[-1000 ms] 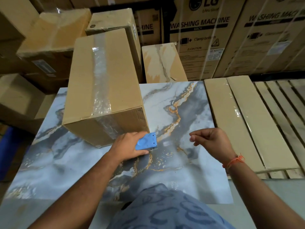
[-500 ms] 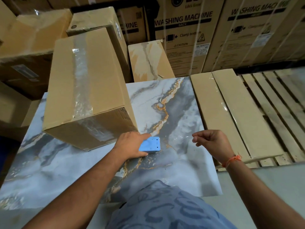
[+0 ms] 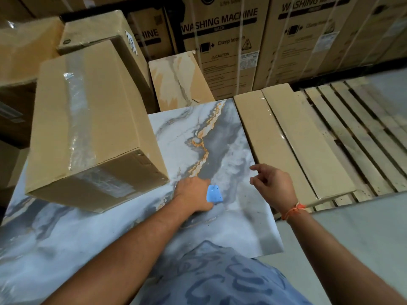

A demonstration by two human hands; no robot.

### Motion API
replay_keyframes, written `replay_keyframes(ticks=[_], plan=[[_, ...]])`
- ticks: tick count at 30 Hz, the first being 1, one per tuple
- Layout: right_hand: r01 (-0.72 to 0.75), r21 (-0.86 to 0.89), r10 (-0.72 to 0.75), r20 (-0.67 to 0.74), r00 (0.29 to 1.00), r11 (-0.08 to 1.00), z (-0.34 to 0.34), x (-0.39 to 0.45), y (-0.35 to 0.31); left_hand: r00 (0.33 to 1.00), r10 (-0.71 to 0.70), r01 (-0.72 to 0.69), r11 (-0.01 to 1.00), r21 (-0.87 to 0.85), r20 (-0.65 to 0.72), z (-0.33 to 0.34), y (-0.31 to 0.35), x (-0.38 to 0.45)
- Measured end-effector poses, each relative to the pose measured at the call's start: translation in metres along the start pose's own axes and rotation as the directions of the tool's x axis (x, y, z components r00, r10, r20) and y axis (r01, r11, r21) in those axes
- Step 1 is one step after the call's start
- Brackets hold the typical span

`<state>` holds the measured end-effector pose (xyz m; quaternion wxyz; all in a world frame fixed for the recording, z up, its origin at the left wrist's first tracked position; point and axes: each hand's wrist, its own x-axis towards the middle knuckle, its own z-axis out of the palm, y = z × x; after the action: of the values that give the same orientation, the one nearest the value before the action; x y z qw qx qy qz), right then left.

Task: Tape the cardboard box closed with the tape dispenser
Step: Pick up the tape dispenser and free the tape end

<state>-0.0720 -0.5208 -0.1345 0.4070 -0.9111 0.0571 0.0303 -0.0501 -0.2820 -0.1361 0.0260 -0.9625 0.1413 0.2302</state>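
Head cam: the cardboard box [image 3: 88, 128] sits on the marble-look table [image 3: 66, 238], left of center, clear tape already running along its top and down the near end. Left hand [image 3: 193, 194] is closed around the blue tape dispenser [image 3: 214, 194], right by the box's near corner. Right hand [image 3: 273, 183] hovers loosely open, empty, thumb and forefinger a bit apart.

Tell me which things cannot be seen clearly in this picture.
- Blue tape dispenser, head view: the left hand covers most of it; no tape roll shows.
- Cardboard box: its far end runs out of sight.
- Right hand: motion blur; whether the fingers pinch anything is unclear.
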Motion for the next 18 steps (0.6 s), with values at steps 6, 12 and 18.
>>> replay_keyframes(ticks=[6, 12, 18], plan=[[0.101, -0.232, -0.102, 0.006, 0.995, 0.967, 0.002, 0.002, -0.013, 0.990, 0.008, 0.019, 0.981, -0.192, 0.138, -0.013, 0.000, 0.018], [0.100, -0.379, -0.116, -0.020, 0.993, 0.920, 0.016, -0.003, -0.031, 0.958, 0.056, 0.022, 0.964, -0.265, 0.283, -0.025, -0.007, 0.037], [0.052, -0.383, -0.077, -0.051, 0.996, 0.922, 0.024, -0.011, -0.043, 0.978, 0.122, -0.094, 0.982, -0.167, 0.167, -0.032, -0.016, 0.055]])
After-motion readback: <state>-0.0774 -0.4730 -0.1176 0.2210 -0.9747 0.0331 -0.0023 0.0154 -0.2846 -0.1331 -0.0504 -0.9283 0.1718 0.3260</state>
